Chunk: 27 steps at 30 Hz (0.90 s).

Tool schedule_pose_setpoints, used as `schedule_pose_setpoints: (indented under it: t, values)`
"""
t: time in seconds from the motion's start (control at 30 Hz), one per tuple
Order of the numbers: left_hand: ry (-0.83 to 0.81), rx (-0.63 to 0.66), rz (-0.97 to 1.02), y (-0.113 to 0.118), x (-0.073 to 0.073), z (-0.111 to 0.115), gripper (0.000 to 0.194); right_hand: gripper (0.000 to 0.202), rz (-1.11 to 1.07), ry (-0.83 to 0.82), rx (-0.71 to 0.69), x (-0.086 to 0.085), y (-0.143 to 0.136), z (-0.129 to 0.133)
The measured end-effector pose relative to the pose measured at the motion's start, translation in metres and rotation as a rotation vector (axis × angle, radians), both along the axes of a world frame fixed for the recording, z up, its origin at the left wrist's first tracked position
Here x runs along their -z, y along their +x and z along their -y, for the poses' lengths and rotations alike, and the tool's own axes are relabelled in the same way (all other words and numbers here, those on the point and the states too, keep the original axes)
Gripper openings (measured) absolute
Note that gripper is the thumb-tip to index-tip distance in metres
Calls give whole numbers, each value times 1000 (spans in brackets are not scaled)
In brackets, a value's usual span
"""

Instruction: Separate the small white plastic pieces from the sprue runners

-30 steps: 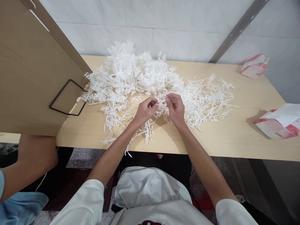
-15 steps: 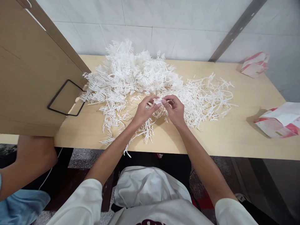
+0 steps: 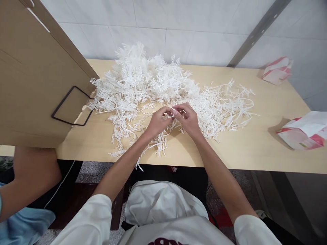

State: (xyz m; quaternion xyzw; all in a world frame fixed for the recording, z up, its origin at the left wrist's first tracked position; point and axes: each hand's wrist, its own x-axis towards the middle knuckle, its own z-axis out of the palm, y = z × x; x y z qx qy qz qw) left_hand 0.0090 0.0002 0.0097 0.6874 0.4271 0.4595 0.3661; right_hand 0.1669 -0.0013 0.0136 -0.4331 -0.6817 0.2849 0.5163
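A big heap of white branching plastic sprigs (image 3: 153, 78) spreads over the wooden table (image 3: 250, 146) in front of me. My left hand (image 3: 160, 119) and my right hand (image 3: 187, 117) meet at the near side of this heap, fingertips pinched together. Between them is a small bit of white sprig, mostly hidden by the fingers. Loose white pieces (image 3: 160, 144) lie under and beside my left wrist, and one strand hangs over the front edge. Thinner, longer stems (image 3: 230, 105) fan out to the right of my right hand.
A tall cardboard panel (image 3: 38, 75) stands at the left, with a black wire frame (image 3: 73, 105) at its foot. Another person's arm (image 3: 33, 177) is below it. Two red-and-white paper packets (image 3: 304, 131) (image 3: 278, 70) sit at the right. A tiled wall (image 3: 191, 34) rises behind.
My fingertips have drawn closer together, and the white piece between them shows less than before. The other person's arm at the left has shifted slightly left. The heap looks the same.
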Motion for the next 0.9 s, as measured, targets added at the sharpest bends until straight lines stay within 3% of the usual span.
schedule_pose_setpoints:
  t: [0.23, 0.43, 0.57, 0.9]
  values:
    - [37, -48, -56, -2, -1, 1, 9, 26, -33, -3, 61, 10, 2, -3]
    - [139, -106, -127, -2, -3, 1, 7, 23, 35, 88, 102, 12, -3, 0]
    - [170, -153, -161, -1, -1, 0, 10, 23, 5, 0, 62, 12, -2, 0]
    - [285, -169, -312, -4, 1, 2, 8, 26, 65, 23, 23, 4, 2, -2]
